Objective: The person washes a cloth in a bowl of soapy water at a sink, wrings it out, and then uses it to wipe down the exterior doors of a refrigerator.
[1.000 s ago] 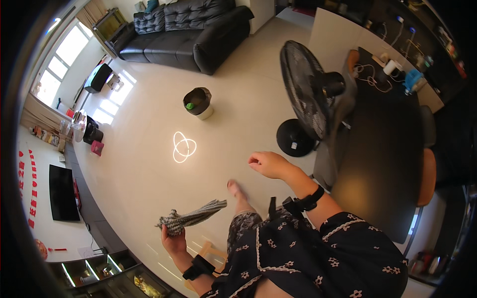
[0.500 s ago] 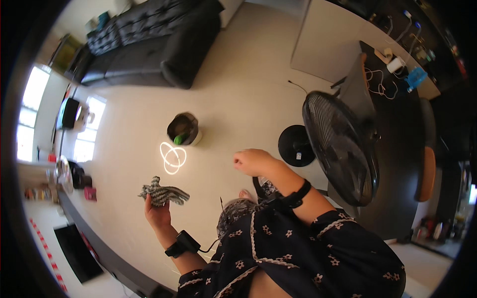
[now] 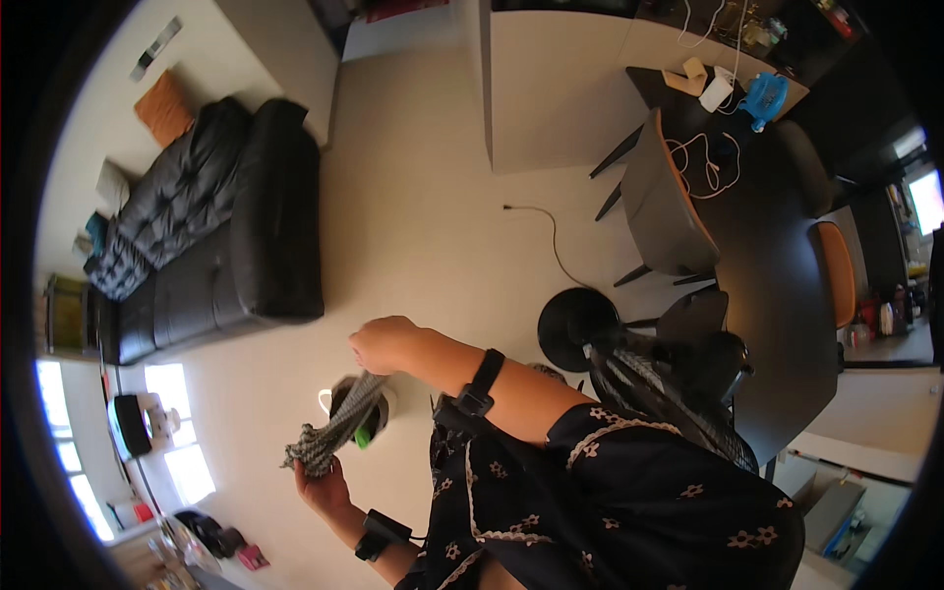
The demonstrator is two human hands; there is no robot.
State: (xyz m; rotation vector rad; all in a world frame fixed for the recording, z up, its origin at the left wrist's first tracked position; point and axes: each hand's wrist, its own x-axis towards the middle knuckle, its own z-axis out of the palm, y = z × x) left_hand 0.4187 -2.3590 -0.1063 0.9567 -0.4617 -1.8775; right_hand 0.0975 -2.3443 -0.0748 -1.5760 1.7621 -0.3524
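Observation:
A grey, patterned piece of cloth is stretched at a slant between my two hands. My left hand is closed on its bunched lower end. The other, narrower end is gripped by my right hand, held farther forward and to the right, with the fingers curled. Whether the cloth is a garment I cannot tell. Beneath it on the floor stands a round dark-and-pale container, partly covered by the cloth. Something green shows at the container's opening.
A black leather sofa stands at the far left. On my right are a black pedestal fan, its round base, a grey chair and a dark table carrying cables. A black cable trails across the floor.
My right hand has moved left and now grips one end of the cloth, pulling it out long. My left hand keeps its hold. The view has turned to the right.

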